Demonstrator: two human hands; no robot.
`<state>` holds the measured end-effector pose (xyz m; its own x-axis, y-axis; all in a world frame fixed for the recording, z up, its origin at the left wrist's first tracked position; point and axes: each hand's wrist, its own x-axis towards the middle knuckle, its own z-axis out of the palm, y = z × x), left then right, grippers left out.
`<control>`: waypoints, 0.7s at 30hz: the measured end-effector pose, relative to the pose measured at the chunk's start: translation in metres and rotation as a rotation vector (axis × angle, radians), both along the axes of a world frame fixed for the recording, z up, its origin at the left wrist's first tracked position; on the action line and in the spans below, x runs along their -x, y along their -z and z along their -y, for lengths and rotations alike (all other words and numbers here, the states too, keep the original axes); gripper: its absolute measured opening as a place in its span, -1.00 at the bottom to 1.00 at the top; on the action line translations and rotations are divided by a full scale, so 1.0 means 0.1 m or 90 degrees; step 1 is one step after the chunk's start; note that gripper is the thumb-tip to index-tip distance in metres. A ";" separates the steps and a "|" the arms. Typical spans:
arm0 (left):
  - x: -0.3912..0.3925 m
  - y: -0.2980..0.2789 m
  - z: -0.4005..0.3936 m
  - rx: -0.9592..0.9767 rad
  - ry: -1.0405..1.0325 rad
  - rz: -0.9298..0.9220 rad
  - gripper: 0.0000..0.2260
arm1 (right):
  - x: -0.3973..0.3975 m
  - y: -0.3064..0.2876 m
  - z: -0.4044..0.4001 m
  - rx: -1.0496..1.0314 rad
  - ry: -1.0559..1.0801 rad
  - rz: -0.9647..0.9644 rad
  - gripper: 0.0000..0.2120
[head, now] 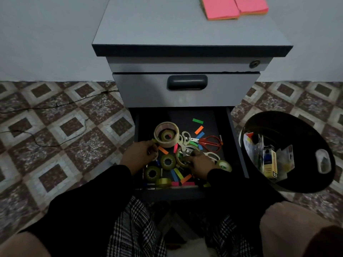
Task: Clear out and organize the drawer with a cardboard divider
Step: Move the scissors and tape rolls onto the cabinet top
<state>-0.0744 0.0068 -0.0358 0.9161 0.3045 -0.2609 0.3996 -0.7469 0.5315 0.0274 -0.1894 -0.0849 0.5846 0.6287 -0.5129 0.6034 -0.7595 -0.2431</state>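
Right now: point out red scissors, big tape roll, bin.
red scissors point(211, 142), head view, on the red handle loops.
big tape roll point(166, 134), head view, on its tan rim.
bin point(304, 184), head view, on its black inner wall.

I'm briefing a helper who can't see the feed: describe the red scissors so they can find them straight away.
Start at the grey cabinet and look into its open bottom drawer. The red scissors lie in the right half of the drawer, beyond the right hand, handles pointing right. Their bright red handles set them apart from the pale-handled scissors to their left.
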 end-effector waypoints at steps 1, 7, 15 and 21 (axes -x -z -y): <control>-0.01 0.01 0.00 -0.002 0.002 -0.008 -0.86 | 0.01 0.00 -0.02 0.012 0.001 0.020 -0.64; -0.03 0.05 0.06 0.019 0.018 -0.046 -0.84 | 0.09 -0.02 -0.12 -0.027 0.113 0.037 -0.70; 0.00 -0.07 0.14 0.560 -0.194 -0.207 -0.88 | 0.14 -0.23 -0.15 -0.284 0.507 -0.299 -0.73; 0.01 -0.04 0.14 0.616 -0.236 -0.231 -0.84 | 0.29 -0.25 -0.23 -0.380 0.676 -0.510 -0.72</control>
<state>-0.0754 -0.0072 -0.0315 0.6303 0.0662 -0.7735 0.7643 0.1218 0.6332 -0.0017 -0.1665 -0.0594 0.5892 0.3238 -0.7403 -0.6116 -0.4201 -0.6704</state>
